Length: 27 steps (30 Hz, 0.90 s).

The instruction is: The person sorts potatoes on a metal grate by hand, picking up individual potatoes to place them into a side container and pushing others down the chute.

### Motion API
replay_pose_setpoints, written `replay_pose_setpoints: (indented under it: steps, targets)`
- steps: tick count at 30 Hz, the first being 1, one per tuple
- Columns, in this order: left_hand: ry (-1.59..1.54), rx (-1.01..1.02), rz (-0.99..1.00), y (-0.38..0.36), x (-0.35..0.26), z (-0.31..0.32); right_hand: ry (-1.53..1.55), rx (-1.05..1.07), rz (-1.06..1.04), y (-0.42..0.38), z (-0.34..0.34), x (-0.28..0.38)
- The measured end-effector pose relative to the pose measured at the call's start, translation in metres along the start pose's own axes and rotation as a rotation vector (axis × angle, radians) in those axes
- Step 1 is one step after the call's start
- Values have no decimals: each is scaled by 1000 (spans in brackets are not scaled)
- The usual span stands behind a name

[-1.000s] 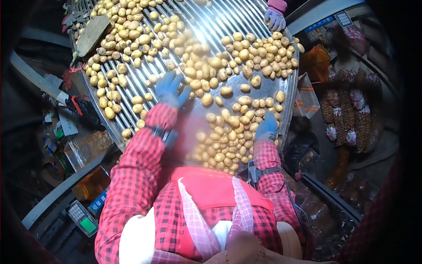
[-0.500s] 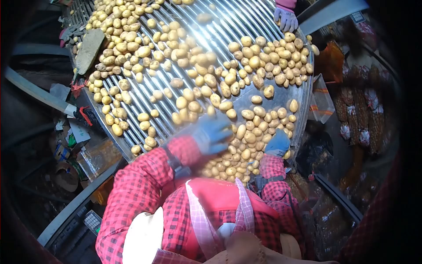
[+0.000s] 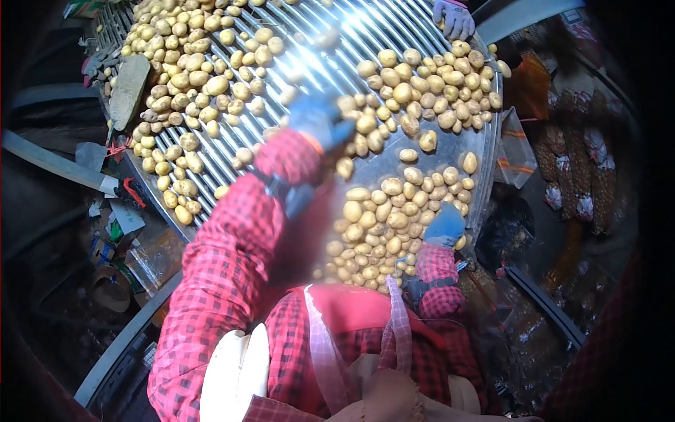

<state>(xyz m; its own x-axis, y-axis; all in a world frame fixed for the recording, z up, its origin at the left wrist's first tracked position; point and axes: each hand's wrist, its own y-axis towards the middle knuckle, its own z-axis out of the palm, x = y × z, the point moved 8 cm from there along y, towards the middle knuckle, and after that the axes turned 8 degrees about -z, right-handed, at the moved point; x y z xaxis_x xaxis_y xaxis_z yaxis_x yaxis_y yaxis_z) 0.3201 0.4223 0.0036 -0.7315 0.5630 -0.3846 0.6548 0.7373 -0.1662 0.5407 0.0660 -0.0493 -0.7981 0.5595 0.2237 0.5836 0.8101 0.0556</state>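
The left hand in a blue work glove [image 3: 316,119] has moved forward from the loose pile of small yellow potatoes [image 3: 395,220] on the smooth grey metal sheet [image 3: 383,167] to shiny parallel metal bars [image 3: 218,165], beside more potatoes. Its arm reaches outward; blur hides its finger opening and any hold. The blue-gloved right hand [image 3: 444,226] stays at the pile's right edge (its fingers, and any grip, I cannot tell).

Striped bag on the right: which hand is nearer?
Right. The right hand is among the potatoes, below-left of the bag; the left hand is farther left, at the bars.
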Motion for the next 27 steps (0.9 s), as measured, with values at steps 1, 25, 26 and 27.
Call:
replay_pose_setpoints:
  steps: [1,25,26,27]
  targets:
    - [-65,-94,121,-22,-12,10,22,-11,9,0,-2,-1]
    - [-172,-403,58,79,103,-60,131,-32,-50,-4,-2,-2]
    - [-173,-376,119,78,72,-68,126,-27,-51,-5,0,-4]
    - [-143,-277,158,87,45,-67,115,-17,-57,-6,1,-2]
